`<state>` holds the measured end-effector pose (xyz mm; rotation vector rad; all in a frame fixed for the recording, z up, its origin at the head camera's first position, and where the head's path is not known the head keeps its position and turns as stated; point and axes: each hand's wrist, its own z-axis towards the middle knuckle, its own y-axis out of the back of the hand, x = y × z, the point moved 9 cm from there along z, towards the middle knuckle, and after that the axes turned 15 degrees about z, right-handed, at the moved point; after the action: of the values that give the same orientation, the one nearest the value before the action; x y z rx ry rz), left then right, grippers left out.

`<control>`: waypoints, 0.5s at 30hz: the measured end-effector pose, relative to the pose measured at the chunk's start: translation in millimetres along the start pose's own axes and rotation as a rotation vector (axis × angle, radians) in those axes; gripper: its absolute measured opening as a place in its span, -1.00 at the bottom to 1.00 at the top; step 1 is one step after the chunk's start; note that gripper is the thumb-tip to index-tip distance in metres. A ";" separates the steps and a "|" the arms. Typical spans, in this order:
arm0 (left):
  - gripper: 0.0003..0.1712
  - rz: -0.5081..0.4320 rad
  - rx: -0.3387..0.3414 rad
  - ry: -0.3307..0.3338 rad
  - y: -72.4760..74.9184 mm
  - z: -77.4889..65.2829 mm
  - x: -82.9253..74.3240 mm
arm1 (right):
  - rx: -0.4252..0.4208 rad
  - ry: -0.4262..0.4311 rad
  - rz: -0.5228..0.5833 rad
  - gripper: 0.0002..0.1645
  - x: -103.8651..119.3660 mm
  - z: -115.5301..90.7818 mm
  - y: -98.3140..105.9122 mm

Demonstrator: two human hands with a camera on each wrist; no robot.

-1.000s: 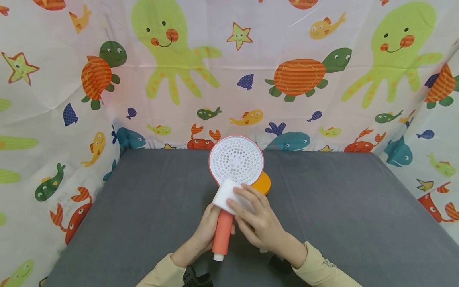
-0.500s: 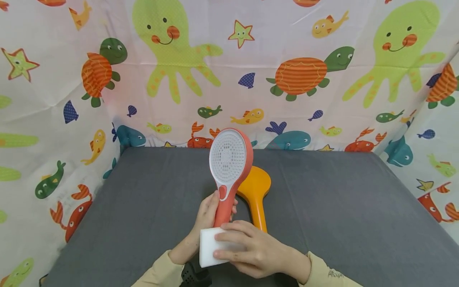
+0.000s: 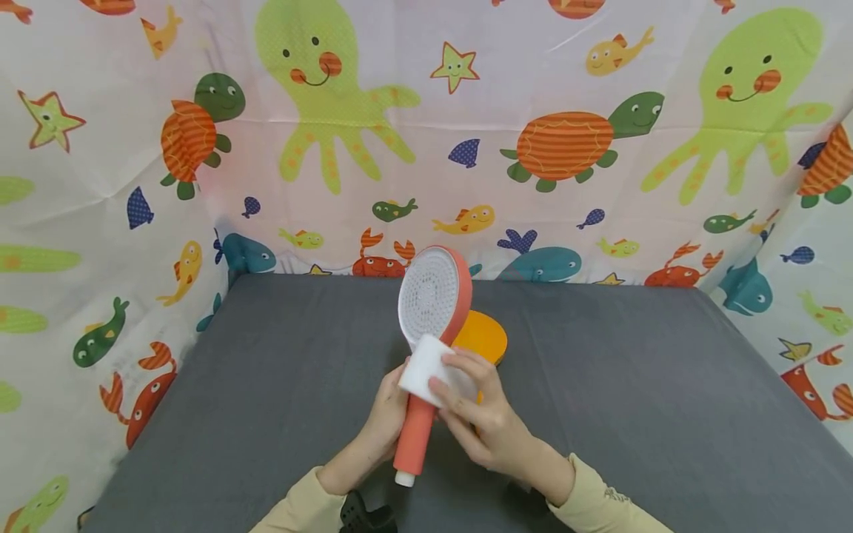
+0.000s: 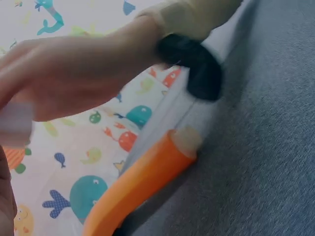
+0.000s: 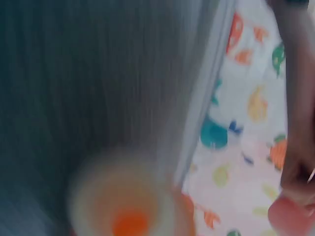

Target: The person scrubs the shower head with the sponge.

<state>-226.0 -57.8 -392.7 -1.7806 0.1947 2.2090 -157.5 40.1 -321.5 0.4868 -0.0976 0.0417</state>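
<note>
In the head view, my left hand [image 3: 386, 411] grips a coral shower head [image 3: 416, 433] by its handle, the white spray face tilted up and to the left. My right hand [image 3: 496, 422] holds a white sponge [image 3: 426, 366] against the upper part of that handle. Behind both hands lies an orange-yellow shower head [image 3: 483, 334] on the table, partly hidden by the right hand. The left wrist view shows its handle [image 4: 142, 177] end, with the sponge [image 4: 15, 125] and right hand [image 4: 74, 73] above. Motion blurs the right wrist view, where the left hand [image 5: 299, 172] appears at the edge.
A dark grey cloth [image 3: 620, 400] covers the table. Behind it and at both sides hangs a white curtain [image 3: 466, 104] printed with sea animals. A black strap [image 3: 366, 517] shows at my left wrist.
The sponge went from near the spray face down to the handle's lower end, then back up the handle. The shower head has turned so that its coral side shows.
</note>
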 end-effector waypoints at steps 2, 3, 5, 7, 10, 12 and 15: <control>-0.59 -0.025 -0.027 -0.016 6.3 1.6 -3.8 | 0.098 -0.016 0.114 -0.65 9.6 -3.2 -11.7; -0.58 -0.030 -0.037 -0.038 9.0 2.6 -6.6 | 0.158 -0.015 0.155 -0.65 15.6 -5.5 -18.1; -0.56 -0.044 -0.039 -0.083 12.0 4.2 -12.5 | 0.264 0.005 0.201 -0.66 26.3 -10.4 -29.0; -0.54 -0.076 -0.027 -0.110 11.9 5.7 -16.5 | 0.326 0.032 0.211 -0.65 31.7 -13.8 -35.3; -0.56 -0.107 -0.011 -0.115 9.2 4.5 -17.4 | 0.286 0.031 0.180 -0.66 23.3 -11.9 -32.0; -0.60 -0.121 0.001 -0.088 5.5 3.2 -13.2 | 0.194 0.028 0.114 -0.68 10.5 -6.6 -22.1; -0.61 -0.102 0.030 -0.045 -2.1 1.9 -3.8 | 0.039 0.026 -0.069 -0.69 -8.9 1.5 -2.5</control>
<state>-226.4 -55.8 -388.4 -1.6850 0.1239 2.1606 -166.3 37.0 -322.2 0.5276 -0.0544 -0.0181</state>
